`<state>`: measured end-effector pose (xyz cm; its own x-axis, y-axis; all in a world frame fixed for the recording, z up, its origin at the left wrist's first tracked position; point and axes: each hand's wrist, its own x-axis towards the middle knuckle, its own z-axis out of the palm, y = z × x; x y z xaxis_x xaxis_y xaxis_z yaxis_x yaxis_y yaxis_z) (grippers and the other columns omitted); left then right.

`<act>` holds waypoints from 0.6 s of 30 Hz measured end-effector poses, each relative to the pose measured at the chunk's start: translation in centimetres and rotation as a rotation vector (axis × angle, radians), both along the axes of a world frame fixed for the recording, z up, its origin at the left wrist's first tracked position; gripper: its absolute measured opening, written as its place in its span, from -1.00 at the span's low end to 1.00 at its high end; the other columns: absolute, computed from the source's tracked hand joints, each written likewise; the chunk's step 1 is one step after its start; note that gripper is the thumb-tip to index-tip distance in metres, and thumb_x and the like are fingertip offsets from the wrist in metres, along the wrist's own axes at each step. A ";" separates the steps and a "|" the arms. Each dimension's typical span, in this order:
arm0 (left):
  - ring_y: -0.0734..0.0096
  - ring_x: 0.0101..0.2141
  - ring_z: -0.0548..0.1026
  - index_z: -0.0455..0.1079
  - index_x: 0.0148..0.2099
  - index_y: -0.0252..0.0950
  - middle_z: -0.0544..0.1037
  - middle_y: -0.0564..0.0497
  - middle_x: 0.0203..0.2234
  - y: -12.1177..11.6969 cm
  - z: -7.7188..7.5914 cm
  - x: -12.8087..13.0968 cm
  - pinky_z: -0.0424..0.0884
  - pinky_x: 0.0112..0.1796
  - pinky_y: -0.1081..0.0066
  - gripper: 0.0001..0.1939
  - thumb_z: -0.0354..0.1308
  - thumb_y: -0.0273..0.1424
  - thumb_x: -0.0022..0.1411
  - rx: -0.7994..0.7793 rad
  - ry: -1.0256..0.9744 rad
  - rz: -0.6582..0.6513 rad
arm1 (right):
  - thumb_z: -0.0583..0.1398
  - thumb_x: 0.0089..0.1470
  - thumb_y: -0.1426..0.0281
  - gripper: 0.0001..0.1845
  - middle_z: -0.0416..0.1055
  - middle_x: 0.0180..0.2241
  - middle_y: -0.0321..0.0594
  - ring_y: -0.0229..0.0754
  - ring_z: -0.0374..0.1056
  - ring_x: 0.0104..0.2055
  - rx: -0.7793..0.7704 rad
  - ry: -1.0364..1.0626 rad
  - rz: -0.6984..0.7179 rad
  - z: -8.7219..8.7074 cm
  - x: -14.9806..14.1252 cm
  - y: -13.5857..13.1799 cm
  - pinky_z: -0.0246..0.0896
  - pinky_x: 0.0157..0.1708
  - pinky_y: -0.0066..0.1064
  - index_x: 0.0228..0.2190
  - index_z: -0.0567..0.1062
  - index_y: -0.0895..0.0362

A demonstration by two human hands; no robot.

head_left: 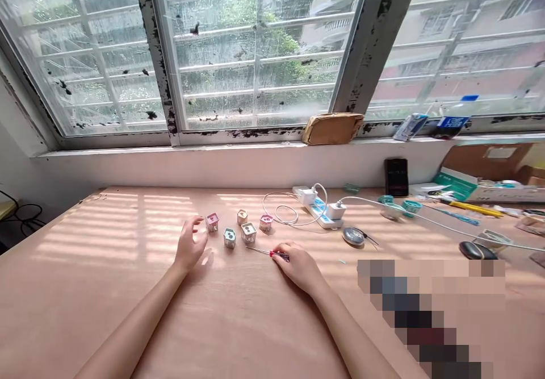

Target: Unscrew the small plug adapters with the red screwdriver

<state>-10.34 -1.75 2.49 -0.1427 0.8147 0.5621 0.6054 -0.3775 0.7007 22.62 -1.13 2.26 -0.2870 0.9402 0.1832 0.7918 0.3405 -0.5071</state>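
Observation:
My left hand (191,244) is at the left of a group of small hexagonal boxes, its fingers curved and apart with nothing in them. Its fingertips come close to a pink-topped box (212,222); whether they touch it I cannot tell. Right of that stand a teal-topped box (230,238), a cream-topped box (248,232), a small orange-beige box (242,216) and another pink-topped box (266,223). My right hand (296,262) rests on the table, closed around the red and dark handle of a screwdriver (259,250), whose thin shaft points left toward the cream-topped box.
Behind my right hand lie a white power strip (323,211) with plugged-in chargers and cables, and a round solder-like spool (354,237). Farther right are a phone (396,177), teal parts (411,207), a yellow pen-like tool (474,208), a black mouse (477,250) and an open carton (489,191).

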 end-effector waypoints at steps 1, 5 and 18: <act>0.07 0.10 0.40 0.27 0.15 -0.16 0.38 -0.13 0.12 0.7 -0.1 -0.2 0.43 -0.01 0.15 -0.55 0.18 -0.32 0.21 -0.029 -0.021 0.024 | 0.11 0.21 0.35 -0.76 0.49 -0.18 -0.17 -0.07 0.39 -0.09 0.006 0.004 0.003 0.0 0.0 0.0 0.20 -0.16 -0.35 -0.29 0.58 0.09; -0.01 0.21 0.31 0.15 0.27 -0.14 0.31 -0.18 0.21 3.3 -0.7 -0.3 0.40 0.06 0.09 -0.28 0.32 -0.27 0.11 -0.187 -0.140 -0.041 | 0.13 0.20 0.37 -0.79 0.49 -0.19 -0.18 -0.10 0.38 -0.10 0.021 0.025 0.012 -0.1 0.2 0.2 0.19 -0.15 -0.37 -0.29 0.58 0.10; 0.14 -0.06 0.57 0.33 0.11 -0.26 0.58 -0.11 -0.08 0.9 -1.0 -1.7 0.50 0.00 0.16 -0.46 0.34 -0.29 0.09 -0.344 -0.227 -0.304 | 0.16 0.17 0.33 -0.77 0.48 -0.23 -0.23 -0.12 0.41 -0.16 -0.006 0.129 0.213 0.0 -0.8 -0.3 0.24 -0.17 -0.38 -0.29 0.65 0.01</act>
<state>-12.04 -0.87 1.53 0.0427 0.9707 0.2365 0.3224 -0.2374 0.9163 21.81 -1.40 2.27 -0.4532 0.8623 0.2257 0.6314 0.4893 -0.6016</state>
